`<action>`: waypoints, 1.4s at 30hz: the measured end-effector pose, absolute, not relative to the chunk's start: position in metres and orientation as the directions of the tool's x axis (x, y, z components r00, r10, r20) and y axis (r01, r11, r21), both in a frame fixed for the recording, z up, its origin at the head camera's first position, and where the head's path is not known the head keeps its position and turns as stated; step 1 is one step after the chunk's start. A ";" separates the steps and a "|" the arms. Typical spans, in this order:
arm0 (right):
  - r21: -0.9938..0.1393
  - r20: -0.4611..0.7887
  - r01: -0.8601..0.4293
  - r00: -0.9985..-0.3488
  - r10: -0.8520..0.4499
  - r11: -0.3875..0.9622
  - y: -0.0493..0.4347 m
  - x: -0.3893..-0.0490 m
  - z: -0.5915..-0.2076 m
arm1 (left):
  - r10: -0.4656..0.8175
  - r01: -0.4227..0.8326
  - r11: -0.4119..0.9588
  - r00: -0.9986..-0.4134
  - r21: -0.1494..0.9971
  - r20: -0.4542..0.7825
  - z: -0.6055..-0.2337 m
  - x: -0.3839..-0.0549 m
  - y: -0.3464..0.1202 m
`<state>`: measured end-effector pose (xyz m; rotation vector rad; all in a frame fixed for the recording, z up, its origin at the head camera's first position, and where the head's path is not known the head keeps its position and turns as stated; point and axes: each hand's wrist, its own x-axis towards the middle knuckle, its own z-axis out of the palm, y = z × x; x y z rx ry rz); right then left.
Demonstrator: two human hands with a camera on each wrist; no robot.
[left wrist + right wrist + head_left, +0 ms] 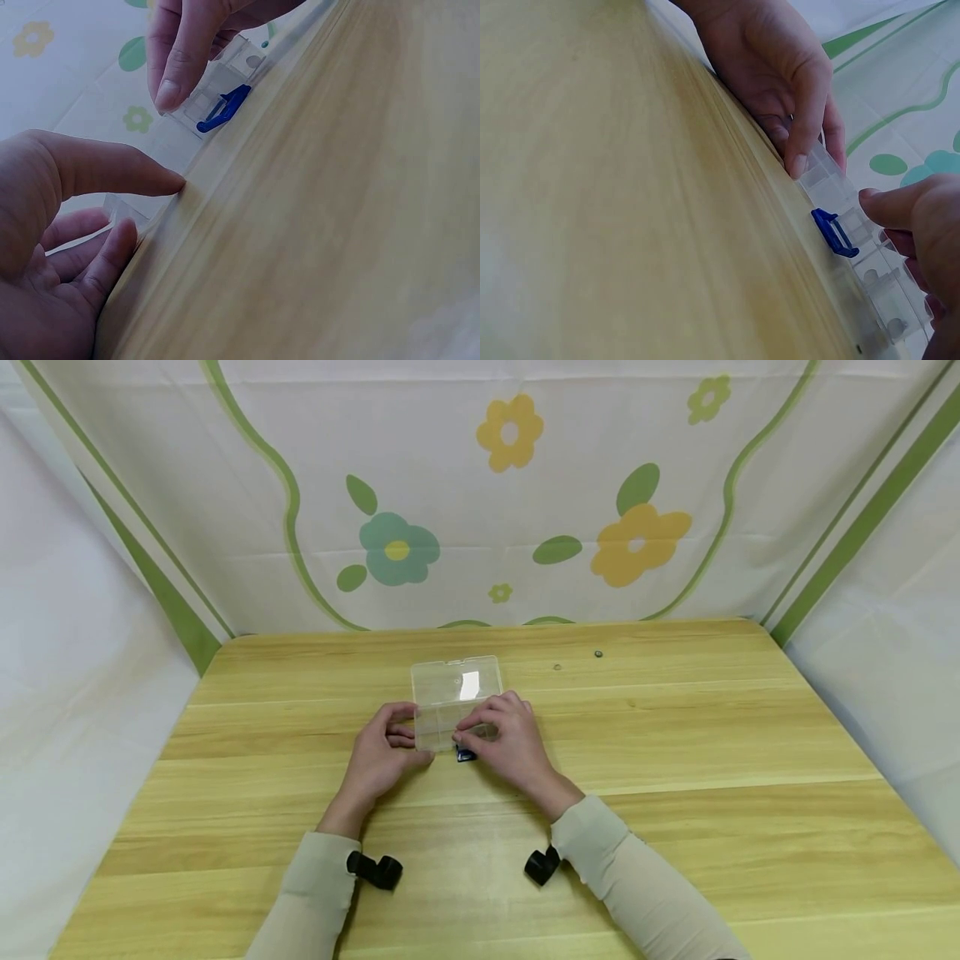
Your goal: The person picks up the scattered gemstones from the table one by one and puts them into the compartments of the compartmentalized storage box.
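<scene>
A clear plastic compartment box (427, 739) lies on the table with its lid (442, 683) raised at the back. On its front edge is a blue latch (835, 234). My left hand (378, 756) grips the box's left end, thumb at the front corner and index finger farther back. Over the box's right part is my right hand (510, 739), thumb and index fingertips brought close together. Whether something small sits between those fingertips is hidden. In the right wrist view, small round pieces (897, 327) show inside the compartments.
Two small round pieces lie on the wooden table (675, 827) behind the box to the right: a dark one (597, 653) and a pale ring-like one (557, 667). A flowered cloth (465, 502) hangs behind the table's far edge, with white cloth at both sides.
</scene>
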<state>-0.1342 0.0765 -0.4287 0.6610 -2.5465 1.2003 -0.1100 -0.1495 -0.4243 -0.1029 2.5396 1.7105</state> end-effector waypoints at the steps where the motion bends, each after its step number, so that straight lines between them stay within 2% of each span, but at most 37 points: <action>1: -0.665 0.402 -0.497 -0.867 -0.294 0.558 0.077 -0.134 -0.429 | -0.012 -0.099 0.375 -0.995 0.922 -0.103 -0.424 -0.110 -0.149; 17: -0.669 0.406 -0.497 -0.867 -0.288 0.553 0.077 -0.134 -0.428 | -0.011 -0.101 0.378 -0.994 0.920 -0.104 -0.425 -0.110 -0.149; 21: -0.701 0.400 -0.486 -0.874 -0.276 0.523 0.079 -0.135 -0.428 | -0.013 -0.103 0.381 -0.994 0.919 -0.107 -0.424 -0.110 -0.149; 27: -0.773 0.403 -0.449 -0.893 -0.199 0.448 0.090 -0.140 -0.425 | -0.018 -0.104 0.384 -0.994 0.918 -0.105 -0.424 -0.110 -0.148; 34: -0.807 0.350 -0.351 -0.932 -0.093 0.475 0.104 -0.146 -0.424 | -0.017 -0.102 0.379 -0.994 0.920 -0.104 -0.425 -0.111 -0.148; 42: -0.822 0.304 -0.278 -0.952 -0.029 0.497 0.120 -0.152 -0.426 | -0.019 -0.105 0.379 -0.994 0.920 -0.105 -0.425 -0.111 -0.148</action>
